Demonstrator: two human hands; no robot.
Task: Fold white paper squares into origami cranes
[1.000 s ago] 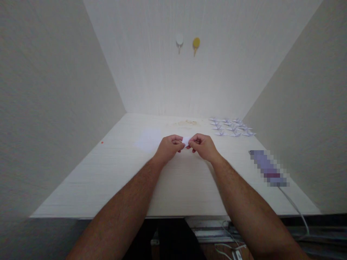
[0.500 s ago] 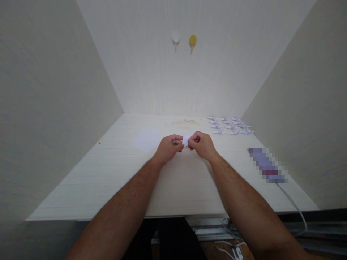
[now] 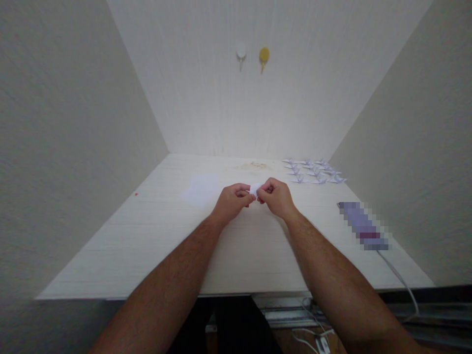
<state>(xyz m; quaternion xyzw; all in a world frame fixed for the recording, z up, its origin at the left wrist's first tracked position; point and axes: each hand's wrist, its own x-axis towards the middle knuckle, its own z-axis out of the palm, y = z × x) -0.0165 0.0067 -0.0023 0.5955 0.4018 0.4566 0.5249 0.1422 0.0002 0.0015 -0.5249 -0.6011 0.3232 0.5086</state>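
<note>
Bare forearms (image 3: 177, 265) — left hand (image 3: 233, 200) and right hand (image 3: 276, 197) bare too — above black legwear (image 3: 241, 324).

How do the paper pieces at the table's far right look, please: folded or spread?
Folded: the paper pieces show sharp points and angled surfaces rising from the table.

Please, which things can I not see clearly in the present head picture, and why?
Small white folded paper: head view, partly hidden by the left hand and right hand.
Flat purplish rectangular object: head view, details hidden by pixelation.
White folded-paper figures: head view, too small to count folds.
Tiny red speck: head view, too small to identify.
</note>
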